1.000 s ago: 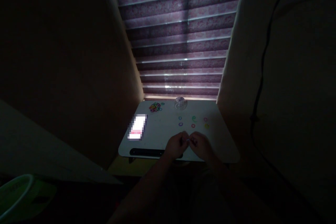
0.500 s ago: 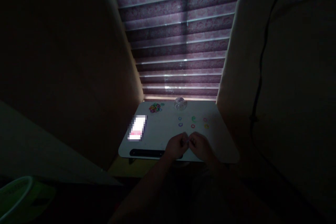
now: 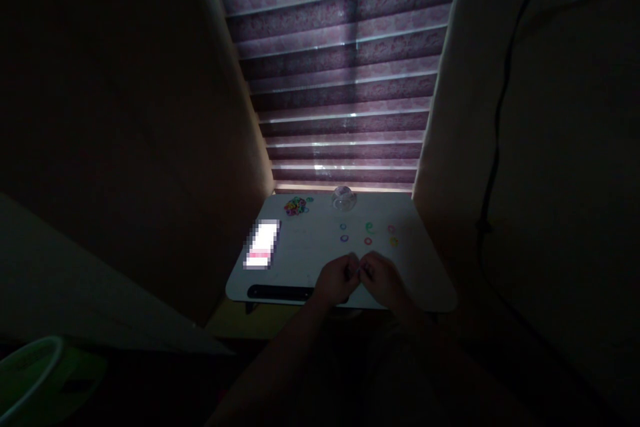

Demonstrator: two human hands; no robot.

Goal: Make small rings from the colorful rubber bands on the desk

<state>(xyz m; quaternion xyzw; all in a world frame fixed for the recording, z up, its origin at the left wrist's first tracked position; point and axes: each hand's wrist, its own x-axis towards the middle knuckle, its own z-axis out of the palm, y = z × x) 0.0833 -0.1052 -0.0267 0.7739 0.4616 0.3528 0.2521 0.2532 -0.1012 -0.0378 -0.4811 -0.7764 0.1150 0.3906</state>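
Note:
Above the front part of a white table (image 3: 300, 260), my left hand (image 3: 339, 279) and my right hand (image 3: 381, 279) meet with their fingertips pinched together. Both are closed; whatever lies between the fingers is too small and dark to make out. Just beyond them are small coloured rings: a light blue ring (image 3: 343, 227), a dark blue ring (image 3: 345, 238), a red ring (image 3: 368, 241), a pink ring (image 3: 391, 229), a yellow piece (image 3: 394, 241) and a green curled piece (image 3: 369, 228). A heap of multicoloured rings (image 3: 295, 206) lies at the far left of the table.
A clear round container (image 3: 344, 199) stands at the table's back edge. At the left lies a lit phone (image 3: 263, 244), its screen blurred out. A black slot strip (image 3: 280, 292) runs along the front edge. A green tub (image 3: 50, 377) is at lower left; a pleated blind (image 3: 345, 80) hangs behind.
Hardly anything differs. My two hands stay pinched together in the same place, and the rings on the table lie as before.

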